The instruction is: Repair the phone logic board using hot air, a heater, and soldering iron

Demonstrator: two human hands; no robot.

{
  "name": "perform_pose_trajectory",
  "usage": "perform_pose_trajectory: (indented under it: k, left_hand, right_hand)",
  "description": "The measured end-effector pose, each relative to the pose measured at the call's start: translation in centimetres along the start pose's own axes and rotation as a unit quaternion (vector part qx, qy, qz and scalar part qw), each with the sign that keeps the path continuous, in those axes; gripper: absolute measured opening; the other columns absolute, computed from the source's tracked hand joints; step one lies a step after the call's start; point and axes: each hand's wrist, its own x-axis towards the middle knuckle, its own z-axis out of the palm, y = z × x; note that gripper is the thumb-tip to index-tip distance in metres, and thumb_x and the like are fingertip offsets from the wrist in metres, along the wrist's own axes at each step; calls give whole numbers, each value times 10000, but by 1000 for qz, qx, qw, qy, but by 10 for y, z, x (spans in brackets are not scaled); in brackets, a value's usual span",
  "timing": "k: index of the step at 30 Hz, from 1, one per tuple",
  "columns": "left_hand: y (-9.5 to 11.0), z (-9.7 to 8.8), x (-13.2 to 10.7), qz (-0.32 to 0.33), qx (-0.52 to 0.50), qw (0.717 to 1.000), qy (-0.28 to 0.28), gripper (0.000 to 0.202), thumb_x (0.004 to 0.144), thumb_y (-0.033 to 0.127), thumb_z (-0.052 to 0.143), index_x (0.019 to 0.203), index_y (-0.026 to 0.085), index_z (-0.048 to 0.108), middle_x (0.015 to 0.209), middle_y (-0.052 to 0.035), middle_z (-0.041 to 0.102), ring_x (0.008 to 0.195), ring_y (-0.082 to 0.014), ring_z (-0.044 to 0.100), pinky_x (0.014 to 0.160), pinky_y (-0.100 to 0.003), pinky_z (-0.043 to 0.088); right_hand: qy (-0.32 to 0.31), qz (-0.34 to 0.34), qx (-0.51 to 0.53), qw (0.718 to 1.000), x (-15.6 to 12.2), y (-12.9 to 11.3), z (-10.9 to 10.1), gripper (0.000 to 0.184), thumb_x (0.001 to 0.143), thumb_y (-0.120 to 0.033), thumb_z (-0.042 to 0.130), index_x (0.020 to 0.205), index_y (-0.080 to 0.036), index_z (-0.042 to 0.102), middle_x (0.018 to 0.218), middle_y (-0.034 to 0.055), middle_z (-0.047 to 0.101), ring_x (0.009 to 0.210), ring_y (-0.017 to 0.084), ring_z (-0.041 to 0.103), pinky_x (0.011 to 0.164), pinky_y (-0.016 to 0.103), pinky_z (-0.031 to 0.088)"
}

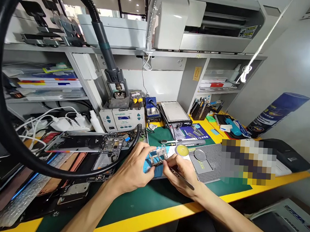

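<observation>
Circuit board (159, 156) sits on a blue mat (158, 172) behind the bench's (148, 218) yellow front edge, left hand (135, 163) at its left side, grip unclear, right hand (187, 167) clamped on tweezers (185, 180). A round tin (182, 155) holds yellow paste (182, 150); a black holder (197, 114), tools (204, 105). The board faces up, long axis indistinct

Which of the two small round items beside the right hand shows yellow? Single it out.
The left round item in the picture, nearer the right hand; the other item looks grey.
</observation>
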Motion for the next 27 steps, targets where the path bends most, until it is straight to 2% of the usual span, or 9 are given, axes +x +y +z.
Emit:
perform_pose_trajectory:
  k: [6, 10, 16, 20, 27]
  left_hand:
    - [-5, 5, -3, 6, 28, 1000, 6, 611, 867, 205, 573, 1442, 209, 366, 1316, -138, 500, 1280, -283, 479, 1108, -477, 437]
    - [-6, 5, -3, 15, 40, 999, 9, 586, 875, 206, 570, 1428, 205, 378, 1290, -141, 525, 1259, -291, 496, 1096, -494, 442]
    - [-1, 1, 0, 12, 35, 999, -1, 524, 879, 207, 575, 1388, 215, 453, 1250, -110, 557, 1207, -263, 516, 1062, -446, 456]
    - [1, -2, -1, 0, 34, 999, -10, 521, 879, 205, 567, 1390, 214, 465, 1115, -87, 594, 1087, -244, 563, 990, -419, 485]
    - [-4, 3, -4, 5, 41, 999, 5, 596, 879, 201, 577, 1442, 200, 382, 1052, -72, 586, 1010, -221, 579, 971, -400, 487]
  right_hand:
    - [-5, 24, 16, 1000, -2, 3, 1, 225, 940, -162, 576, 773, -233, 443, 679, -22, 526, 561, 128, 482, 549, 296, 389]
    - [-3, 40, 27, 999, -3, 3, 1, 226, 939, -170, 577, 766, -241, 450, 682, -17, 543, 567, 142, 495, 554, 312, 406]
    - [7, 45, 1, 999, 0, -3, -2, 199, 931, -198, 595, 766, -245, 495, 657, -5, 565, 552, 151, 490, 523, 318, 401]
    - [8, 54, 0, 999, 0, -5, -3, 210, 922, -184, 597, 753, -241, 487, 646, -11, 556, 540, 142, 478, 520, 309, 400]
    - [10, 41, -2, 999, 0, -6, -4, 188, 930, -193, 583, 767, -234, 498, 659, -12, 562, 568, 133, 497, 541, 288, 414]
